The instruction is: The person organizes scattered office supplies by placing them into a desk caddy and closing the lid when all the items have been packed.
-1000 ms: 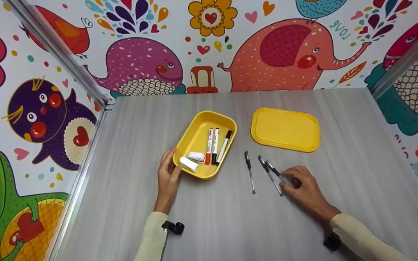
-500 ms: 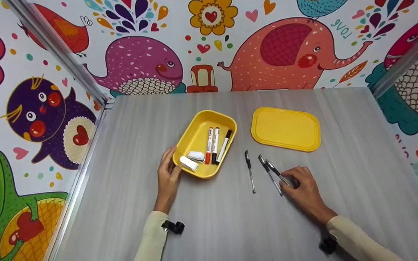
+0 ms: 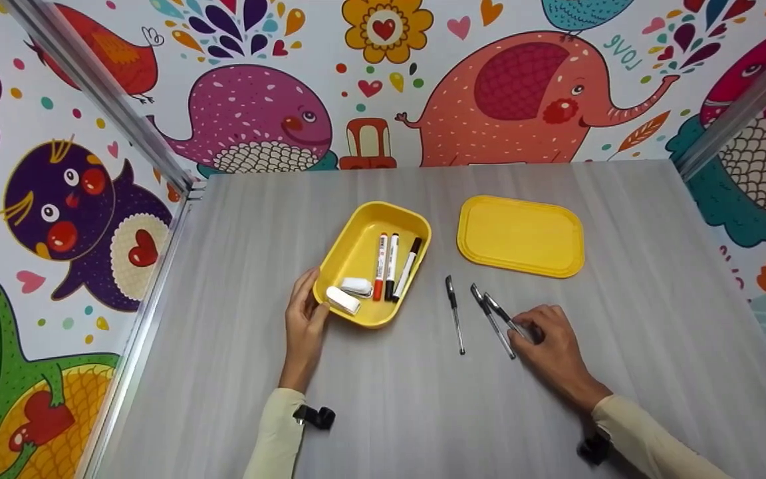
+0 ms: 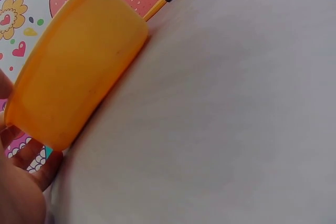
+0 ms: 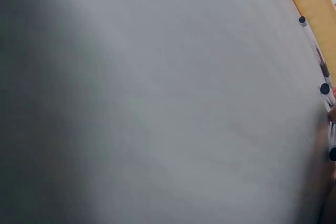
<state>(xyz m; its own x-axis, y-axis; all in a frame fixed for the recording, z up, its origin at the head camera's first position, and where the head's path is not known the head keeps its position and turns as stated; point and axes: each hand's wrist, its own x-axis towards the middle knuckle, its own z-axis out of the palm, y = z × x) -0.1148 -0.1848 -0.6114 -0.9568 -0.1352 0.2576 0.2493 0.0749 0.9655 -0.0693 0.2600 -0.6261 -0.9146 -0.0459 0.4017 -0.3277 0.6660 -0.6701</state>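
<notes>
My left hand (image 3: 303, 332) holds the left near corner of a yellow plastic box (image 3: 348, 256), thumb at the near side and fingers curled round its outer wall. Inside lie a red-capped marker (image 3: 380, 266), two black-capped markers (image 3: 391, 266) and two small white blocks (image 3: 342, 301). To the right, my right hand (image 3: 552, 346) pinches the near end of a clear pen (image 3: 500, 309) with a black grip; its far end points toward the back left. A second pen (image 3: 493, 322) lies right beside it, and a third pen (image 3: 455, 316) lies further left, apart.
A yellow lid (image 3: 521, 236) lies flat on the grey table (image 3: 383, 406), right of the box and behind the pens. Printed wall panels (image 3: 263, 120) stand along the back and both sides, with metal posts (image 3: 104, 100) at the corners.
</notes>
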